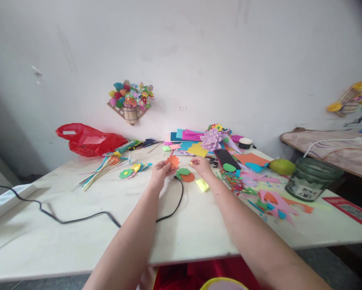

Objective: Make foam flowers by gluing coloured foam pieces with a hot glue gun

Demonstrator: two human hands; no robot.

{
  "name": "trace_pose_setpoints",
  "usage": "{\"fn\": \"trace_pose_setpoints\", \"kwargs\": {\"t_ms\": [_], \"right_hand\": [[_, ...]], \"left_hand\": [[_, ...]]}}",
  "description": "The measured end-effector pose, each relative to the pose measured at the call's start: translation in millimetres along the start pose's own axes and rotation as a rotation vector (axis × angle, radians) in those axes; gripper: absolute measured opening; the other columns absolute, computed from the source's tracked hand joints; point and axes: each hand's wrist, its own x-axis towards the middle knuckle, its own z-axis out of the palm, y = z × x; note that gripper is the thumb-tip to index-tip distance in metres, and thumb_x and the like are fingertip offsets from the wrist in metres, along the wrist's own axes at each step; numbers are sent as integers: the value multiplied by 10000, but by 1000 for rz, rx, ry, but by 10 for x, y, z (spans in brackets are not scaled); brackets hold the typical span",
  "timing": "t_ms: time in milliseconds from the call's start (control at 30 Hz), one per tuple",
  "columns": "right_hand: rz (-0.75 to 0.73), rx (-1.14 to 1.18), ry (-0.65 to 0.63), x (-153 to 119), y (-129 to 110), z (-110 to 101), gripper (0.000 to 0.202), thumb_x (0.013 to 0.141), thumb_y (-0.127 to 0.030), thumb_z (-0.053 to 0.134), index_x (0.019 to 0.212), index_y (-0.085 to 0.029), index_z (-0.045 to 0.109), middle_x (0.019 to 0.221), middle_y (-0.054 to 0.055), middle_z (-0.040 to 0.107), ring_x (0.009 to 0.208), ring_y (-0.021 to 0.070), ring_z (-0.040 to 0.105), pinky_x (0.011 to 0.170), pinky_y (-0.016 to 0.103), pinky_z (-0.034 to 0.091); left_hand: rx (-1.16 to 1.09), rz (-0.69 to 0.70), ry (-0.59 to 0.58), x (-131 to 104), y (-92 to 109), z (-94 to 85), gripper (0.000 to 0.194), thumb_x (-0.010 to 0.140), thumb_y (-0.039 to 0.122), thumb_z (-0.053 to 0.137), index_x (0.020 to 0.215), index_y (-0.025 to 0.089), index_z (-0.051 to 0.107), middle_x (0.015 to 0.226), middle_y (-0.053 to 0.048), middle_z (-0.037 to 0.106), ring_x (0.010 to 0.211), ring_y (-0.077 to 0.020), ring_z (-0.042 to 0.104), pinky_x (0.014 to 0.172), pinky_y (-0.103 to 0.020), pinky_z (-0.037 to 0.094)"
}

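Note:
Over the middle of the white table, my left hand (161, 170) pinches an orange flower cut-out (174, 162) with a scalloped edge. To its right, my right hand (199, 166) is closed on a tiny yellow piece (192, 163) at the fingertips, too small to make out further. The two hands are a little apart. Between and below them lie a green flower cut-out (183, 172) and another orange cut-out (188, 178), partly overlapping. A folded bright yellow piece (202, 185) rests on the table under my right wrist. Finished-looking layered flowers (127, 173) lie left of my left hand.
A black cable (78, 220) crosses the table from a white power strip (13, 198). Sticks (100, 175) and a red plastic bag (90, 139) are at left. Colored scraps (274, 201), a dark phone-like slab (226, 159), a green jar (310, 179) and a green fruit (282, 166) are at right.

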Motion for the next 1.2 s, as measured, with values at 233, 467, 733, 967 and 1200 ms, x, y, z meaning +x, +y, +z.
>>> {"fn": "trace_pose_setpoints", "kwargs": {"t_ms": [233,467,733,967,1200], "right_hand": [[-14,-346,-47,-67,-174,-134,332,706,-452,483,590,-171,615,589,23,613,587,138,541,542,228,358],[66,-532,-62,-118,-299,-215,196,622,-391,605,710,-217,623,777,7,641,717,139,555,563,212,340],[-21,-761,-239,-102,-224,-198,190,741,-295,492,769,-240,672,838,60,655,791,197,576,657,279,377],[-42,-761,-298,-99,-150,-146,233,662,-145,559,850,-223,671,890,70,648,830,208,575,716,282,390],[-35,-623,-282,-114,-125,-129,169,627,-121,565,722,-200,680,783,57,654,732,168,574,630,233,377]], "left_hand": [[4,1,30,21,-19,-22,324,621,303,640,862,102,557,718,-75,648,698,-192,634,585,-258,507],[-4,18,45,15,3,-28,305,622,297,638,845,106,557,689,-61,644,681,-188,635,593,-266,513],[-30,29,106,18,48,-38,283,610,273,648,814,103,552,717,-69,643,673,-184,636,647,-300,520],[-51,41,180,7,104,-64,257,616,254,640,798,108,530,677,-57,631,676,-188,636,677,-327,521],[-56,32,201,-3,127,-44,239,628,231,633,800,95,539,690,-70,635,661,-178,636,660,-310,524]]}}
